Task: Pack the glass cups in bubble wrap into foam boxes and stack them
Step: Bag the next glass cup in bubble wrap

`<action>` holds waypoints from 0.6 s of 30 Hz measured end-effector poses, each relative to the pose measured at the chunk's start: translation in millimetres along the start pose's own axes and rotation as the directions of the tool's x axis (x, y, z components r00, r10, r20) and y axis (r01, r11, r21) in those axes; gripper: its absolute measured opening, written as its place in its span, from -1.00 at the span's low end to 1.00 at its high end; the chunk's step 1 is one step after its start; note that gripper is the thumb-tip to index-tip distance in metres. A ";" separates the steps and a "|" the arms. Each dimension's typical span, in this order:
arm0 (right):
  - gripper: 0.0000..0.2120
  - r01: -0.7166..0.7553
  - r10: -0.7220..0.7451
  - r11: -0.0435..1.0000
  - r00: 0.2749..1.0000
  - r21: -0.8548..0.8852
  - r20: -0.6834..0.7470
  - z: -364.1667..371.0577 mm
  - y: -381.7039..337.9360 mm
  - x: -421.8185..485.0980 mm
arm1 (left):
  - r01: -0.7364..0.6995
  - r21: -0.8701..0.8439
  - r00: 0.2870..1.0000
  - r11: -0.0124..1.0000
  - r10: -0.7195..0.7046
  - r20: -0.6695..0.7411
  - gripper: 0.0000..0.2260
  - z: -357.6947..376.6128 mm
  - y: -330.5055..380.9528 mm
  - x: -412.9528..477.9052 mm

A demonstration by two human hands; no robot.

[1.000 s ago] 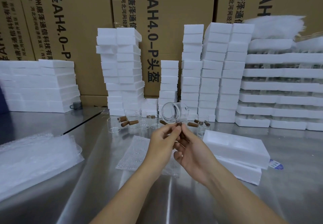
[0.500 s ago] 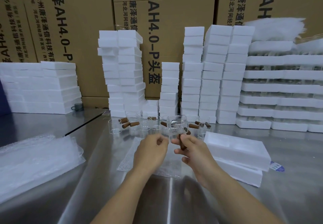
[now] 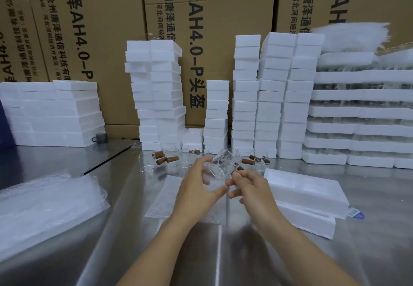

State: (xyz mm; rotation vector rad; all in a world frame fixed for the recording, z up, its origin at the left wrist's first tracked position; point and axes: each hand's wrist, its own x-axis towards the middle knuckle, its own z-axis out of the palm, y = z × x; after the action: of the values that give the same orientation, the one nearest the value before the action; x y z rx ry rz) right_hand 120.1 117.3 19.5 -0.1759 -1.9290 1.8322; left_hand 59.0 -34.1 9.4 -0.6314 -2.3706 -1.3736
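We've got the glass cup tilted mid-frame over the bubble wrap sheet, left hand loosely curled round its body, right hand pinching its brown handle, so one slick-glass slip probably cracks it on the steel table.

A: Glass cup: colourless, see-through. Its handle stub is dark brown.
B: Noted. Cups in the row behind match it: clear glass, brown handles.
A: Foam boxes: plain white, no markings, every stack.
B: Bubble wrap sheet: transparent, regular grid of small bubbles. Left pile of wrap looks milkier, whitish.
A: Tabletop: silver-grey metal with pale streaked reflections.
B: Cartons: tan, black lettering. Label: blue on white. Small object: dark grey.
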 end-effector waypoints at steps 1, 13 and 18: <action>-0.85 0.002 -0.002 1.000 1.000 0.009 -0.002 0.3 -0.7 0.1 | -0.031 -0.051 0.999 0.998 0.029 -0.022 -0.33 0.9 1.5 0.0; -0.73 0.089 -0.088 0.994 0.996 0.055 -0.025 -7.4 -11.5 -1.8 | 0.036 -0.448 0.987 0.894 -0.101 -0.123 -0.62 5.1 20.3 -0.9; -0.54 0.351 -0.353 0.909 0.935 -0.226 0.036 -1.0 -1.4 -8.0 | 0.309 -0.802 0.934 0.511 -0.323 0.153 -0.74 3.6 29.1 -0.2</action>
State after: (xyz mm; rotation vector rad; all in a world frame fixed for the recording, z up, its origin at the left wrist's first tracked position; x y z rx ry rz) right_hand 127.9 114.9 18.9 0.0907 -2.0111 1.3735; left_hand 74.3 -18.3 28.8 -0.3642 -1.7423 -2.6854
